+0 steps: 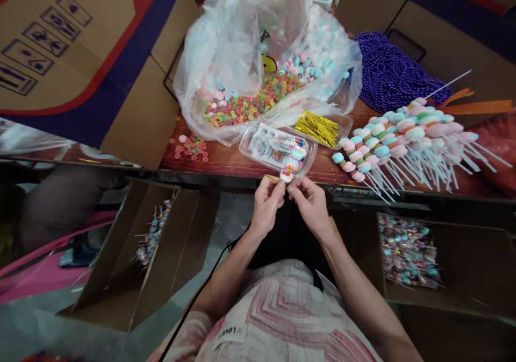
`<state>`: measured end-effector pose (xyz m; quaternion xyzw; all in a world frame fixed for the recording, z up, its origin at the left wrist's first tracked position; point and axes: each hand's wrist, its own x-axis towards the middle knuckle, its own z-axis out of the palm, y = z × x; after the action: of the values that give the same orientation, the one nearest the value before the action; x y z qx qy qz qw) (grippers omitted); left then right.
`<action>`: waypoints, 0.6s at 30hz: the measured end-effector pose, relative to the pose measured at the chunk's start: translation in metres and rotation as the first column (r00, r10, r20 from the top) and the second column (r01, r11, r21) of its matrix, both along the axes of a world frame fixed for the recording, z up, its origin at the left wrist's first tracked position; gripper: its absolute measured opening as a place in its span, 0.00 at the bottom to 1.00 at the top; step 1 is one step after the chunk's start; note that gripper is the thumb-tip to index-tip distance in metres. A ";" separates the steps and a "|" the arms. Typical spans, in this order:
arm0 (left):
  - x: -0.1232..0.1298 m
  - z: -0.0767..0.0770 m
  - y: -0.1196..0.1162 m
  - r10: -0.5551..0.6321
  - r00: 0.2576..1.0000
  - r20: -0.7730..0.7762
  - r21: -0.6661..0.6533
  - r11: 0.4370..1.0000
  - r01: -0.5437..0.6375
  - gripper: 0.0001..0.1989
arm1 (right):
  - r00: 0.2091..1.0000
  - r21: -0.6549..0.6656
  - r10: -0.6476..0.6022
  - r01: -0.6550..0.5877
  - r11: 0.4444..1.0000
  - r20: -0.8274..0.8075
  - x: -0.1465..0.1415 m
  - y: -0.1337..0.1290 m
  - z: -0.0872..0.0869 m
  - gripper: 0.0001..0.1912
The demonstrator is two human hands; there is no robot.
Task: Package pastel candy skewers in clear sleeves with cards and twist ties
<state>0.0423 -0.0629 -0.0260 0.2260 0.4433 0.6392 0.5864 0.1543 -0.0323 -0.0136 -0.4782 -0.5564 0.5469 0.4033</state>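
Note:
My left hand and my right hand meet at the table's front edge, fingertips pinched together. Between them is the lower end of a candy skewer in a clear wrapper, its pastel candies pointing away from me. A thin gold twist tie shows by my left fingertips; my fingers hide how far round the wrapper it goes. Just beyond the hands lies a clear plastic tray of printed wrappers. Behind it, a second tray holds loose gold twist ties.
A large clear bag of marshmallow candies and gummy rings fills the table's back. Unwrapped candy skewers are piled right, near purple cord. Loose gummy rings lie left. Cardboard boxes with wrapped skewers flank me below.

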 end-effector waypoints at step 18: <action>-0.008 0.011 -0.015 -0.139 0.990 0.034 -0.123 0.982 0.142 0.17 | 0.970 0.211 0.161 -0.199 0.957 0.184 0.007 -0.004 0.000 0.06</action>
<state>0.0339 -0.0775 -0.0146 0.2112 0.4580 0.5700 0.6486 0.1610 -0.0361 -0.0131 -0.4196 -0.6880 0.4727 0.3565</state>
